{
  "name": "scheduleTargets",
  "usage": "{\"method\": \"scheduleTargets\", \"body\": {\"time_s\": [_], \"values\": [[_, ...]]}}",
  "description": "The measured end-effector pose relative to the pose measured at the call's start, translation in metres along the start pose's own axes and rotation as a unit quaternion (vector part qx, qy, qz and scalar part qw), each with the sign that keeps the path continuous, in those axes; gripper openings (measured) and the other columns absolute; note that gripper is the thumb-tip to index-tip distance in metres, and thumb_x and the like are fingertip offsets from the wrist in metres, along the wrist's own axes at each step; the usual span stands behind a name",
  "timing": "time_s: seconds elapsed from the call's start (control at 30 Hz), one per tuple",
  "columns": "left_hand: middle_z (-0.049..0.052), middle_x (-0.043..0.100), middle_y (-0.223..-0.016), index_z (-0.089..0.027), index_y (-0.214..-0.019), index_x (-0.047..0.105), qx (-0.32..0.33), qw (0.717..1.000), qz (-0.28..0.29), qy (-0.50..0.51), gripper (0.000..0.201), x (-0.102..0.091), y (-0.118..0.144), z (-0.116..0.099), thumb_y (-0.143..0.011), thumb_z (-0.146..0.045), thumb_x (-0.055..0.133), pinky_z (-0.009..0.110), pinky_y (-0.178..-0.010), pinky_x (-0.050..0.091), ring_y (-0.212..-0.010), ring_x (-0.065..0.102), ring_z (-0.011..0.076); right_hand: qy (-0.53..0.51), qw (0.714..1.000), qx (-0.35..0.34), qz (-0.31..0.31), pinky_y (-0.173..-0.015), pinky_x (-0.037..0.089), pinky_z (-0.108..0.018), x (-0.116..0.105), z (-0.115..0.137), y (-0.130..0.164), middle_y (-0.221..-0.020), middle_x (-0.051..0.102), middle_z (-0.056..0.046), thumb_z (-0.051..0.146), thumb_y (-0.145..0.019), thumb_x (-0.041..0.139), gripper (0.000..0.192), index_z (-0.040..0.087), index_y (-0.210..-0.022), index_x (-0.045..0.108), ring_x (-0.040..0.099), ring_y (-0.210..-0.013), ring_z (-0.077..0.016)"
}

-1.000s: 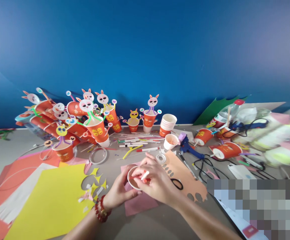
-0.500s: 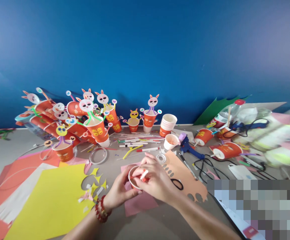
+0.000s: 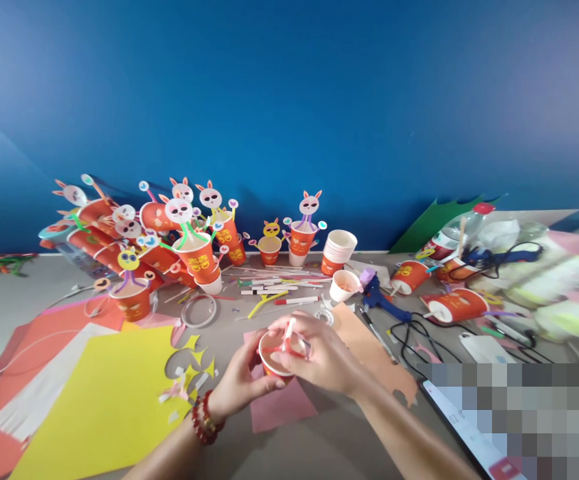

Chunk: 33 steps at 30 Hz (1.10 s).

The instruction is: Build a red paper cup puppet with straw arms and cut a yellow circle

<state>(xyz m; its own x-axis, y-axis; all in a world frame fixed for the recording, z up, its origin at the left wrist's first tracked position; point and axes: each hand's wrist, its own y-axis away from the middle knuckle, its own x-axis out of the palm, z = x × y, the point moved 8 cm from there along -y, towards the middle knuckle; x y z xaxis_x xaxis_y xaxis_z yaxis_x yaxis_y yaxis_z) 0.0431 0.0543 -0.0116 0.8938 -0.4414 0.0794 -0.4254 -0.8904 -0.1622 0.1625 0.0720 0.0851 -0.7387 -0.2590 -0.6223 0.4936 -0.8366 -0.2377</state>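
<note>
My left hand is wrapped around the side of an orange-red paper cup, its mouth tilted up toward me. Over that mouth, my right hand pinches a short white stick with red strips at its lower end. The strips reach across the cup's opening; how they join the stick is hard to make out. Under both hands lies a pink paper sheet. Just beyond the right hand sits a small white tape roll.
Paper-cup rabbit figures crowd the back left. Nearer lies yellow paper with cut-out scraps. Markers, stacked cups and a blue glue gun with a black cable stand behind my hands. At right are orange paper and a phone-like screen.
My right hand has lifted and turned slightly, so the white stick stands more upright and the red strips show over the cup's mouth. The left hand keeps its hold.
</note>
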Motion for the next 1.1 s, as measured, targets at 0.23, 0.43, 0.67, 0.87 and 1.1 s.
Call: {"method": "scheduleTargets", "body": {"time_s": [0.23, 0.43, 0.67, 0.87, 1.1], "values": [[0.014, 0.061, -0.132, -0.022, -0.134, 0.052, -0.003, 1.0, -0.017, 0.003, 0.07, -0.004, 0.001, -0.002, -0.073, -0.032, 0.084, 0.04, -0.1, 0.05, -0.119, 0.06, 0.0313, -0.043, 0.998, 0.022, -0.03, -0.076, 0.05, -0.029, 0.001, -0.003, 0.003, -0.089, 0.069, -0.001, 0.013, -0.086, 0.061, 0.01, 0.021, -0.081, 0.059, 0.064, -0.082, -0.0178], [0.014, 0.059, -0.133, -0.022, -0.135, 0.05, 0.002, 1.0, -0.019, 0.013, 0.07, -0.006, 0.002, -0.002, -0.074, -0.034, 0.082, 0.039, -0.098, 0.051, -0.119, 0.06, 0.0309, -0.057, 0.996, 0.031, -0.063, -0.085, 0.051, -0.034, -0.002, -0.01, 0.003, -0.101, 0.07, -0.004, 0.02, -0.086, 0.065, 0.004, 0.022, -0.087, 0.062, 0.065, -0.095, -0.0208], [0.013, 0.062, -0.13, -0.023, -0.132, 0.05, 0.014, 0.994, -0.037, -0.1, 0.064, -0.008, 0.001, -0.008, -0.076, -0.033, 0.08, 0.042, -0.101, 0.049, -0.118, 0.06, 0.0306, 0.027, 0.988, 0.023, -0.149, -0.08, 0.051, -0.036, -0.02, -0.001, 0.007, -0.092, 0.071, -0.006, 0.034, -0.084, 0.07, 0.017, 0.022, -0.084, 0.058, 0.067, -0.088, -0.0237], [0.013, 0.061, -0.131, -0.023, -0.133, 0.051, 0.015, 0.994, -0.031, -0.103, 0.065, -0.007, 0.001, -0.007, -0.076, -0.033, 0.08, 0.042, -0.101, 0.049, -0.119, 0.059, 0.0311, -0.024, 0.988, 0.019, -0.148, -0.071, 0.052, -0.028, -0.023, -0.003, 0.007, -0.086, 0.072, -0.004, 0.03, -0.092, 0.061, 0.02, 0.022, -0.075, 0.055, 0.069, -0.077, -0.0187], [0.016, 0.058, -0.134, -0.02, -0.133, 0.055, -0.003, 1.0, -0.006, -0.006, 0.071, -0.006, 0.003, 0.0, -0.071, -0.04, 0.083, 0.042, -0.101, 0.048, -0.12, 0.058, 0.0341, -0.113, 0.989, 0.034, -0.085, -0.078, 0.054, -0.028, -0.025, -0.014, 0.002, -0.092, 0.074, -0.005, 0.035, -0.092, 0.062, 0.022, 0.02, -0.076, 0.061, 0.069, -0.085, -0.0197]]}}
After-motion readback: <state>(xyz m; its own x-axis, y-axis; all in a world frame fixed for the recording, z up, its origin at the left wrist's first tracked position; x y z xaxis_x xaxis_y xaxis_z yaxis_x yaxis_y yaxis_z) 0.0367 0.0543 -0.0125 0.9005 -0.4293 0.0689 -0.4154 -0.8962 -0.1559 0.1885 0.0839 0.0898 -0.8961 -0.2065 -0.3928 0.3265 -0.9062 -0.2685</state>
